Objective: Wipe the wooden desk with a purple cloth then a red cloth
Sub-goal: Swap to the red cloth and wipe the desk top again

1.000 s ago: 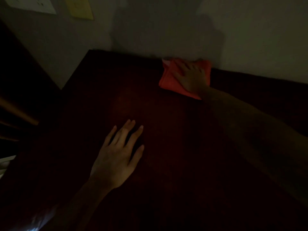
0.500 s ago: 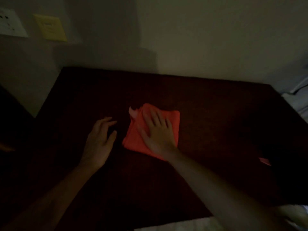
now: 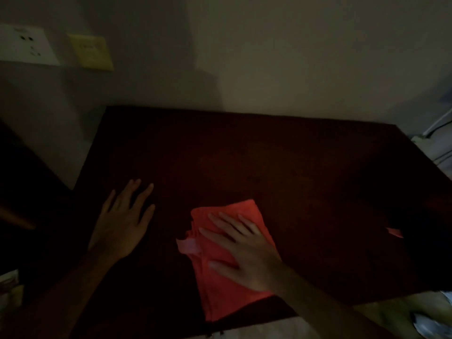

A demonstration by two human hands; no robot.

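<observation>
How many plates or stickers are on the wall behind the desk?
2. A white socket plate sits at the far left of the wall, and a yellow square is just right of it. Others may lie outside the frame.

I count one red cloth (image 3: 232, 255) on the one wooden desk (image 3: 269, 167), and two hands of mine on it: my left hand (image 3: 122, 221) and my right hand (image 3: 247, 255). On the wall behind there is one white socket plate (image 3: 27, 45) and one yellow note (image 3: 91, 52) beside it. One small pinkish scrap (image 3: 395, 232) shows at the right.
</observation>
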